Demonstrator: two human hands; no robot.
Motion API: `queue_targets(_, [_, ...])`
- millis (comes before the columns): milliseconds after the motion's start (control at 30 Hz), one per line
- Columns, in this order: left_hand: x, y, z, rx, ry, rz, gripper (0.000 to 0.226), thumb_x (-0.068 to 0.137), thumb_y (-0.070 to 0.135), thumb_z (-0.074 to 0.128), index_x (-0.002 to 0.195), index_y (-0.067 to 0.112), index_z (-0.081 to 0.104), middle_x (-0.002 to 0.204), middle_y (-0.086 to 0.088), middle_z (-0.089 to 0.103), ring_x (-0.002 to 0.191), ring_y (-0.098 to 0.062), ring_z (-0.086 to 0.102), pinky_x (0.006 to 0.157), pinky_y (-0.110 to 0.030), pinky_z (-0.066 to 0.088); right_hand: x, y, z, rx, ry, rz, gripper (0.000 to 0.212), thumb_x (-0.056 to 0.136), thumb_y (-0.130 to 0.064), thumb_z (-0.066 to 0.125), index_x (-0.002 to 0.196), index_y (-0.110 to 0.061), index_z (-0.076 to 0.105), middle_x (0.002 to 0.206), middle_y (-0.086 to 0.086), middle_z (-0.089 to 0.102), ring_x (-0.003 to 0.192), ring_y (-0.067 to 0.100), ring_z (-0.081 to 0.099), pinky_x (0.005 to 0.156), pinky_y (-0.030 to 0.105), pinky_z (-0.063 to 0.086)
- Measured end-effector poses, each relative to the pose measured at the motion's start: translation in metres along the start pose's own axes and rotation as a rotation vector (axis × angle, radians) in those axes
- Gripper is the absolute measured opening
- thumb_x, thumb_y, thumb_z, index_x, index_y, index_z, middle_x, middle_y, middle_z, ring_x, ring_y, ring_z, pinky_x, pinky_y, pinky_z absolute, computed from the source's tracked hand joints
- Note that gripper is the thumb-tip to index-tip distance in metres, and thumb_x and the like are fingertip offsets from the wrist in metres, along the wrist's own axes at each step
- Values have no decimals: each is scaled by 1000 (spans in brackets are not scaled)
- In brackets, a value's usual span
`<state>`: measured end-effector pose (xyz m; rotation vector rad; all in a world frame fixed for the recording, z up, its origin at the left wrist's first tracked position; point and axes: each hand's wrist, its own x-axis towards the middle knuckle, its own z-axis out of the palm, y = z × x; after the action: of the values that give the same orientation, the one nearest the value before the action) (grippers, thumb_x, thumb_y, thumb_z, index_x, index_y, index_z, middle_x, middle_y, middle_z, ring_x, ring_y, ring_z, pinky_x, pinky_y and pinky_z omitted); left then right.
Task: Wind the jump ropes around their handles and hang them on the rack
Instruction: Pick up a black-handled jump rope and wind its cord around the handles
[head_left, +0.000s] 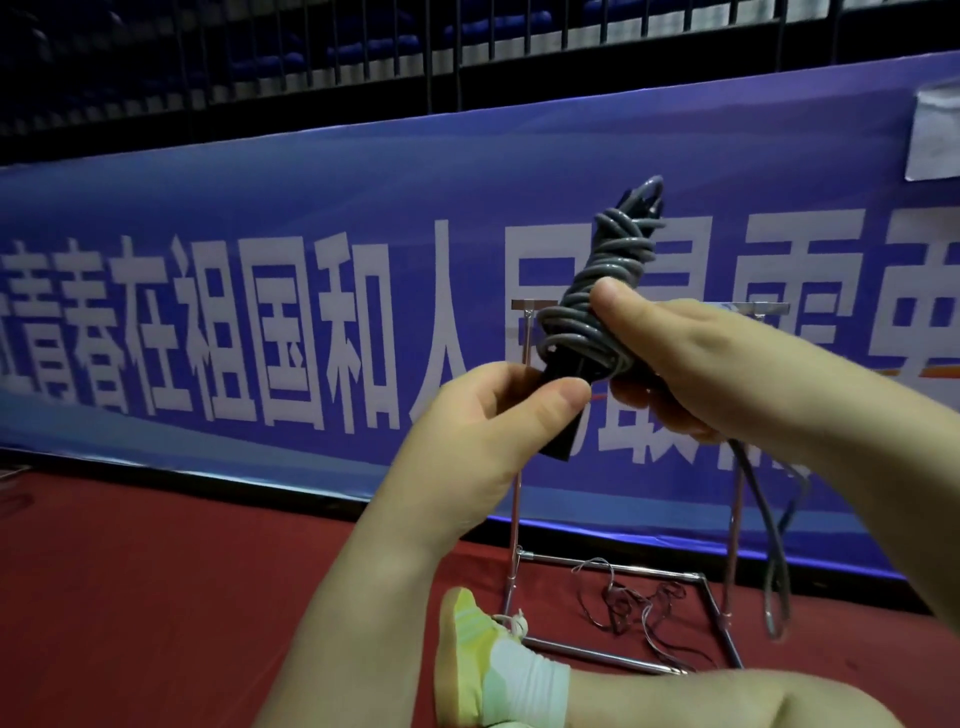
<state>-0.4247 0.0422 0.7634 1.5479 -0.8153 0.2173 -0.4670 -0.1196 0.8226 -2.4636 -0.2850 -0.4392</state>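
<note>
left thumb (563, 402) and fingers are pinching the bare black end of the handles (558, 415), which is poking down and out of the bundle. so the left hand (498, 415) is curled tight around that stub. right hand (675, 358) is wrapping around the coiled part from the side, thumb (613, 299) pressing on top of the loops, other fingers curling underneath where i can't really see them.

the rope (608, 291) is grey, looks like coated cord, glossy, and it's sitting in messy springy loops up the handles, tilting up and to the right. a loose tail of rope (769, 545) is hanging down from under the right hand, dangling near the floor. so i'm guessing the winding is mostly done but that tail is still needing to go around.

handling-wise it's looking light, a bit stiff and slippery, the kind of cord that's wanting to spring back open if you're letting go. i'd be keeping the thumb clamping the coils and holding the handle stub, not the loops alone.

behind the hands the metal rack (519, 493) is standing on the red floor (156, 597), in front of a blue banner (260, 260). some thin dark cords (639, 608) are lying inside the rack's base. a yellow shoe (467, 649) and white sock are showing at the bottom.
</note>
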Motion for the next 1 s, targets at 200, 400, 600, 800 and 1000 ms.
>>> queue_targets(200, [0, 2, -5, 86, 33, 3, 37, 64, 50, 66, 91, 25, 62, 72, 16, 68, 70, 1, 64, 73, -26, 51, -1, -9, -2, -49, 5, -26, 82, 54, -82, 19, 78, -19, 67, 41, -15, 45, 35, 1, 40, 47, 19, 27])
queue_targets(400, [0, 3, -4, 249, 62, 16, 48, 53, 58, 64, 89, 25, 58, 76, 2, 67, 75, -20, 65, 81, -52, 52, -8, -14, 4, 17, 47, -73, 54, 54, -82, 26, 53, -40, 59, 47, -7, 34, 39, 7, 28, 49, 28, 27])
queue_targets(600, [2, -4, -7, 101, -92, -27, 49, 60, 64, 58, 90, 26, 64, 73, 5, 65, 73, -14, 63, 77, -39, 52, -5, -6, 8, 108, 140, -170, 57, 72, -86, 38, 59, -33, 57, 44, -8, 35, 39, 6, 31, 51, 28, 25])
queue_targets(800, [2, -14, -2, -792, -763, -269, 74, 85, 69, 41, 115, 3, 58, 94, -7, 72, 76, -17, 69, 70, -30, 55, -4, 3, 14, 282, 64, -371, 30, 68, -63, 41, 65, -42, 61, 50, -16, 51, 45, -3, 45, 47, 5, 32])
queue_targets(1000, [5, -23, 9, -704, -551, -315, 74, 85, 71, 19, 73, 17, 69, 63, 3, 60, 40, -4, 46, 45, -21, 42, 6, 17, 11, 272, -72, -133, 44, 58, -74, 45, 58, -30, 51, 48, -8, 36, 41, 6, 26, 41, 17, 24])
